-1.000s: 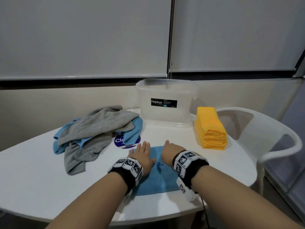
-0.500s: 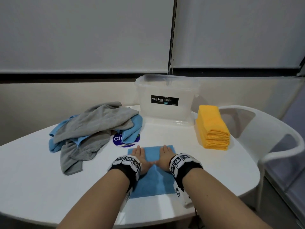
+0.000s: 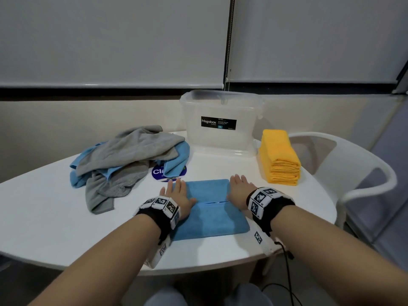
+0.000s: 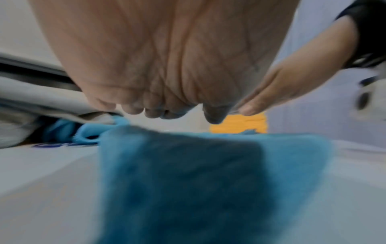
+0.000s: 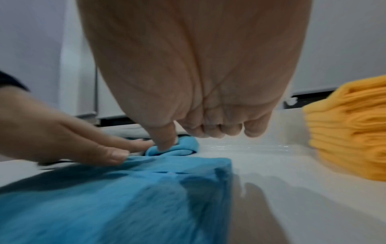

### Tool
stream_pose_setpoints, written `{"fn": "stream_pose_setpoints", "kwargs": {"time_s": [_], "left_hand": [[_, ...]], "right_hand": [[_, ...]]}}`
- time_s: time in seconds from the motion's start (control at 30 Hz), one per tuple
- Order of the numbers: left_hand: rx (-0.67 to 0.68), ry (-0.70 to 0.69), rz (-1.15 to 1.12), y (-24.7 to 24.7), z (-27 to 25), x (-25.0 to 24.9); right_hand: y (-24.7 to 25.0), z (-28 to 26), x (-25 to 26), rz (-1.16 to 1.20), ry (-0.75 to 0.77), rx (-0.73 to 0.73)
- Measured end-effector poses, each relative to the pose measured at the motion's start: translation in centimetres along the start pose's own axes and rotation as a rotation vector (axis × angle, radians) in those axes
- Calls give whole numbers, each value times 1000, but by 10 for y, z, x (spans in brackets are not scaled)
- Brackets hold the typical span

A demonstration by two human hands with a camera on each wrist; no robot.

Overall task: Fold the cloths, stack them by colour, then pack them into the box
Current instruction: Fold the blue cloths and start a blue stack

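While both palms face down, the left hand (image 3: 177, 194) lies flat with fingers straight and slightly spread on the left edge of the folded blue cloth (image 3: 209, 208); nothing is gripped. Right hand (image 3: 239, 191) likewise flat, fingers extended, resting on the cloth's right edge, partly over the white table (image 3: 55, 217). Left wrist view, blurred: fingers (image 4: 154, 110) straight over the cloth's far end. Right wrist view: thumb (image 5: 167, 140) pointing down towards the cloth; whether it presses the fabric I cannot tell.

Blue cloth lies flat between the two hands, near the table's front edge, a fold line crossing its middle. The hands are well apart, one at each side edge.

Beyond the left hand: loose heap of grey and blue cloths (image 3: 130, 160), unfolded, partly covering a round dark-blue sticker (image 3: 157, 173). Clear plastic box (image 3: 220, 122), labelled "Megabox", stands at the table's far side, straight ahead of the cloth. Stack of folded yellow cloths (image 3: 279, 157) just right of the box, near the right hand but apart from it. White plastic chair (image 3: 344, 164) beside the table at right.
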State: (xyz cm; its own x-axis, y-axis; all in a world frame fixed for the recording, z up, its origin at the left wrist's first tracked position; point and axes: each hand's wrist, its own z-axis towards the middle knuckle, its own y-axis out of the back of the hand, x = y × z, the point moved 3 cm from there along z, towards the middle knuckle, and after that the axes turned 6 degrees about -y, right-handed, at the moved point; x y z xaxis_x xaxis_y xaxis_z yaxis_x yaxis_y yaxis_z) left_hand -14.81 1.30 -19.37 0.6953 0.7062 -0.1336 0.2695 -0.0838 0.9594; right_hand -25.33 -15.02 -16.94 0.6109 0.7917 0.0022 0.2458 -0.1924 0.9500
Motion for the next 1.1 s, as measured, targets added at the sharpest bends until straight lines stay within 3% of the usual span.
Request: {"fn": "stream_pose_setpoints", "kwargs": {"time_s": [0.1, 0.2, 0.3, 0.53, 0.67, 0.77, 0.97, 1.1], "left_hand": [[-4, -186, 71, 2, -24, -31], [106, -287, 90, -8, -40, -51], [187, -293, 103, -18, -47, -47], [191, -306, 238, -19, -62, -2], [110, -304, 288, -20, -68, 7], [96, -283, 319, -18, -71, 3], [176, -261, 179, -8, -67, 0], [235, -265, -89, 15, -68, 0]], "right_hand": [[4, -36, 16, 4, 211, 50], [-13, -56, 24, -46, 300, 154], [-29, -57, 18, -78, 275, 187], [-36, -66, -2, -192, 249, 108], [-34, -75, 1, -230, 344, 5], [-32, -80, 6, -230, 410, 34], [-25, -75, 7, -114, 322, 92], [-5, -76, 7, -17, 283, 119]]}}
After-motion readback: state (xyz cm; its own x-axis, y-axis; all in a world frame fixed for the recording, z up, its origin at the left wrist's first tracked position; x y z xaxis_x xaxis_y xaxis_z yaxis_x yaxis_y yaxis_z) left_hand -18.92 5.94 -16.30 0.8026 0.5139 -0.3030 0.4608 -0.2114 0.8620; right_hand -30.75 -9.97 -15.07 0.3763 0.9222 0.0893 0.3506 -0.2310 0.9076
